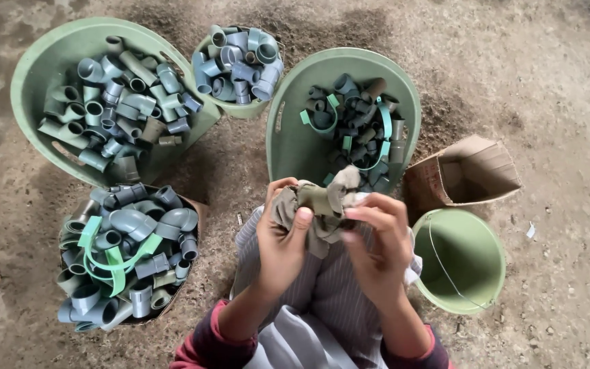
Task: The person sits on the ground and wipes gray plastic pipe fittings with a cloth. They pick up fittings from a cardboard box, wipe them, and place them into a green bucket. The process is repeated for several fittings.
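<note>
My left hand (283, 236) grips a short olive-grey pipe fitting (315, 199) wrapped in a grey-brown cloth (322, 225), thumb pressed on the cloth. My right hand (379, 240) pinches the same cloth from the right side, fingers curled against the fitting. Both hands are held over my lap, just in front of a green tub (291, 140) tilted toward me that holds dark pipe fittings and green plastic straps.
A large green tub (42, 61) of grey fittings lies at far left, a small green bucket (248, 109) of blue-grey fittings at top centre, a heaped box (198, 208) of fittings at lower left. An open cardboard box (438, 184) and green bucket (469, 297) stand at right on dirt floor.
</note>
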